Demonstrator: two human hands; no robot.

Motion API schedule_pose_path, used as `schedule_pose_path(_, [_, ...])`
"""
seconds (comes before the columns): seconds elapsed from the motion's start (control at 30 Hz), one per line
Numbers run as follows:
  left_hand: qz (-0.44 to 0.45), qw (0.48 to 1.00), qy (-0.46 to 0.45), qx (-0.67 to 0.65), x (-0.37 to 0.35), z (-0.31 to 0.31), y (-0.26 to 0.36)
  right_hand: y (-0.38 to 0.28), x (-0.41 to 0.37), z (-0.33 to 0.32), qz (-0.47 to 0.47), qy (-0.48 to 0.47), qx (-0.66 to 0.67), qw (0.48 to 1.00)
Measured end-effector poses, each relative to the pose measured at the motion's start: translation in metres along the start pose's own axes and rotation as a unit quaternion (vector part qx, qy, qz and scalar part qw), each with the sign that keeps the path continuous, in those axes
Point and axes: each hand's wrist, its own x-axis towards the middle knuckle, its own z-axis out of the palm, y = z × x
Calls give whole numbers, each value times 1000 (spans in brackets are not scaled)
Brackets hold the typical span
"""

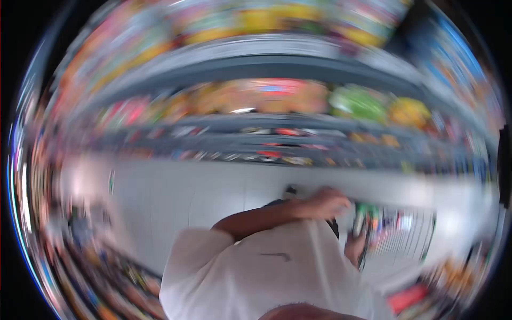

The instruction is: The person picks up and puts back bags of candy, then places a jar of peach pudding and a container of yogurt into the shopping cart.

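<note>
My left arm crosses in front of my white shirt. My left hand is at the end of it, near the cart's left end, with its fingers bent and smeared by motion; whether it holds anything cannot be made out. Lower and further right, my right hand is closed at the handle end of a wire shopping cart. Green, red and white items lie in the end of the cart nearest my hands, too blurred to name.
Ahead, shelves run across the view with blurred colourful packages, among them a green one and a yellow one. Pale floor lies below them. More stocked shelves stand at the lower left, with goods at the lower right.
</note>
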Motion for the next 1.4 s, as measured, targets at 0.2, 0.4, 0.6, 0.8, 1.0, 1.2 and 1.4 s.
schedule_pose_path(0.2, [-42,989,-139,-20,36,-2,17,-30,-22,-5,47,42,-78,995])
schedule_pose_path(0.4, [-15,969,-248,6,65,42,33,-7,-31,3,-69,163,-68,982])
schedule_pose_path(0.6, [33,945,-325,10,102,84,41,-18,-38,-11,-110,223,-41,968])
schedule_pose_path(0.8, [122,932,-338,56,129,138,12,-7,-44,-29,-147,296,120,936])
schedule_pose_path(1.0, [195,899,-351,176,136,168,-17,37,-57,-75,-18,340,185,922])
schedule_pose_path(1.2, [192,863,-382,271,139,183,-8,119,-26,-92,119,228,165,952])
schedule_pose_path(1.4, [145,860,-367,323,149,200,-7,250,32,-51,210,51,106,971])
